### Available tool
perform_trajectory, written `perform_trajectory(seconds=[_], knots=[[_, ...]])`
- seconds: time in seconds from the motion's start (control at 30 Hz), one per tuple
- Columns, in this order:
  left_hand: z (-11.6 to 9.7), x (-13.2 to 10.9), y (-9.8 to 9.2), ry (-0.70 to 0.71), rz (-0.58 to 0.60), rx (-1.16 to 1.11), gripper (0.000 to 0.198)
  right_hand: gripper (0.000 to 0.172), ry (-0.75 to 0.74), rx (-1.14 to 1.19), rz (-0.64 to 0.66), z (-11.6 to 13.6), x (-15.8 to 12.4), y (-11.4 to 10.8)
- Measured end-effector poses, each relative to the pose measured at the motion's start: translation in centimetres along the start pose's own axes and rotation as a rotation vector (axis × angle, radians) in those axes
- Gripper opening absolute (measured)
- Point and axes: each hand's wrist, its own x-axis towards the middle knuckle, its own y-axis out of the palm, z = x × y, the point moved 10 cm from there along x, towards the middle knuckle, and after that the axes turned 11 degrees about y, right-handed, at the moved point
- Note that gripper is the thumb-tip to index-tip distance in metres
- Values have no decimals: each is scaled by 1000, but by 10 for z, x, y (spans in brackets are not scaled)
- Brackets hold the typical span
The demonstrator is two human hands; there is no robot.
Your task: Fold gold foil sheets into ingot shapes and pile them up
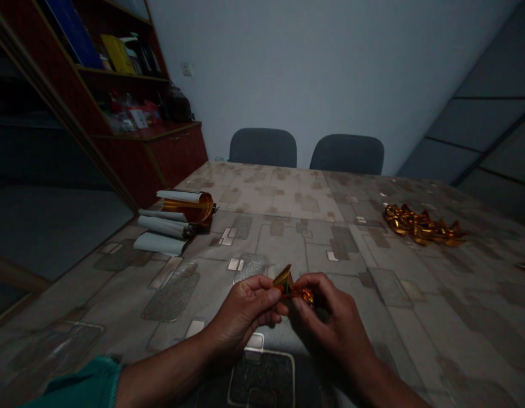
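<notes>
Your left hand [244, 311] and right hand [332, 320] pinch a small gold foil piece [284, 281] in their closed fingers [266, 295], a heap of done gold folds [421, 225] lies far ahead to the right, and rolled sheets [174, 218] are left to use, ahead to the left.

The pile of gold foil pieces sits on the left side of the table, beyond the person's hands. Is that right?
No, the gold foil pieces sit on the right side of the table, not the left, beyond the person's hands, as the head view shows.
</notes>
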Motion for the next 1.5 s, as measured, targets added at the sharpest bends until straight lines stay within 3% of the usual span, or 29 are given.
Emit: perform_trajectory(seconds=[0.23, 0.8, 1.5], knots=[[2, -1, -3, -1, -21, 45, 42, 24, 14, -19, -8, -4, 1, 2], [3, 1, -2, 26, 14, 75, 39, 27, 36, 39, 50, -2, 1, 7], [-9, -2, -2, 69, -14, 289, 39, 29, 22, -40, -12, -4, 3, 5]])
